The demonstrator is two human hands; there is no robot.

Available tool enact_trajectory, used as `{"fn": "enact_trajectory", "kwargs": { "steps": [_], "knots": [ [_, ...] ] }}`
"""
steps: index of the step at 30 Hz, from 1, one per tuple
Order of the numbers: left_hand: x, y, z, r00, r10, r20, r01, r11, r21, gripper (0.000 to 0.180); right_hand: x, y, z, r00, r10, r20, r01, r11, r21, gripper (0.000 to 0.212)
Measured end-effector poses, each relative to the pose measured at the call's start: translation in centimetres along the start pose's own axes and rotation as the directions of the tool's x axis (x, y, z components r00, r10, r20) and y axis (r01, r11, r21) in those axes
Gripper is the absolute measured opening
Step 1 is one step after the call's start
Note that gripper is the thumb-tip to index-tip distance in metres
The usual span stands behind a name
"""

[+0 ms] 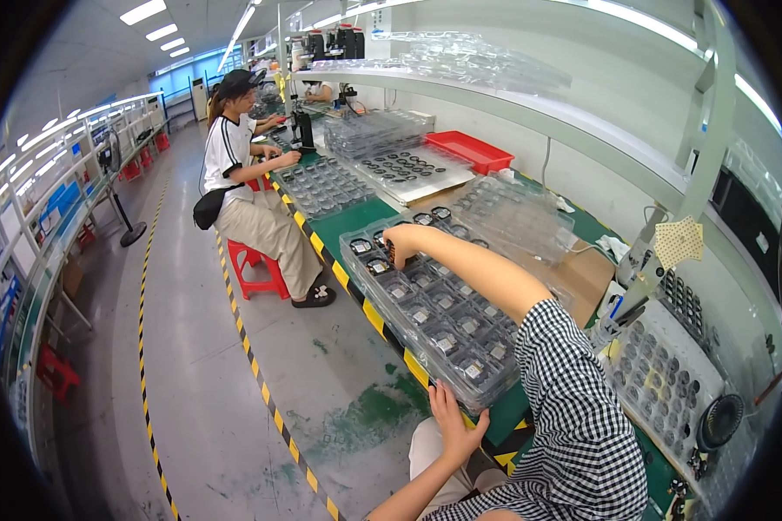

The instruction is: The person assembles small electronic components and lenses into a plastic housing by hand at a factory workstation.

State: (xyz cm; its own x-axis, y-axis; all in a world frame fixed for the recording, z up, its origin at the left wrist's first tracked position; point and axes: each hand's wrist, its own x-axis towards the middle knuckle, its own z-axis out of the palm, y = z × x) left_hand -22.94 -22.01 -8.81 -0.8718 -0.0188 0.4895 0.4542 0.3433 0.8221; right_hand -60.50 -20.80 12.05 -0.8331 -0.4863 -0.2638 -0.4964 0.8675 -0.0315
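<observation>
One clear plastic compartmented tray (493,391), with round black parts (378,267) in its far end, is being carried by the green-topped bench (356,217). Its near corner is being touched by the left hand (456,427), spread open. The far compartments are being reached by the right hand (400,246), fingers curled; its grip cannot be made out.

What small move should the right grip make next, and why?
Probably lift the right grip straight up before drawing back: it's low at the clear tray's far end, with black parts close beside it.
</observation>
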Motion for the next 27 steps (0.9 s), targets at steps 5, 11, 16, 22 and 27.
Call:
{"fn": "enact_trajectory", "kwargs": {
  "steps": [5, 11, 16, 22, 27],
  "knots": [
    [0.2, 0.1, -0.1, 1.000, 0.004, -0.007, -0.004, 1.000, -0.004, 0.100, 0.3, -0.9, 0.4, 0.996, 0.085, -0.039, -0.087, 0.995, -0.051, 0.070],
    [-0.1, 0.2, 0.0, 1.000, 0.012, -0.018, -0.012, 1.000, 0.014, 0.100, -0.3, 0.0, 1.3, 0.994, 0.071, -0.089, -0.065, 0.996, 0.064, 0.073],
    [-0.3, 0.2, 0.0, 0.999, 0.026, -0.043, -0.026, 1.000, 0.016, 0.099, -0.2, -0.4, 0.5, 0.996, 0.089, 0.012, -0.089, 0.995, -0.044, 0.078],
    [0.0, 0.5, 0.1, 0.999, 0.036, -0.033, -0.035, 0.999, 0.030, 0.099, -3.1, 2.3, 1.3, 0.926, 0.038, -0.377, 0.083, 0.950, 0.300, 0.068],
    [-0.3, 0.1, -0.1, 0.998, 0.039, -0.049, -0.037, 0.998, 0.040, 0.099, -3.6, 1.8, 1.8, 0.917, -0.019, -0.398, 0.131, 0.958, 0.256, 0.067]
  ]
}}
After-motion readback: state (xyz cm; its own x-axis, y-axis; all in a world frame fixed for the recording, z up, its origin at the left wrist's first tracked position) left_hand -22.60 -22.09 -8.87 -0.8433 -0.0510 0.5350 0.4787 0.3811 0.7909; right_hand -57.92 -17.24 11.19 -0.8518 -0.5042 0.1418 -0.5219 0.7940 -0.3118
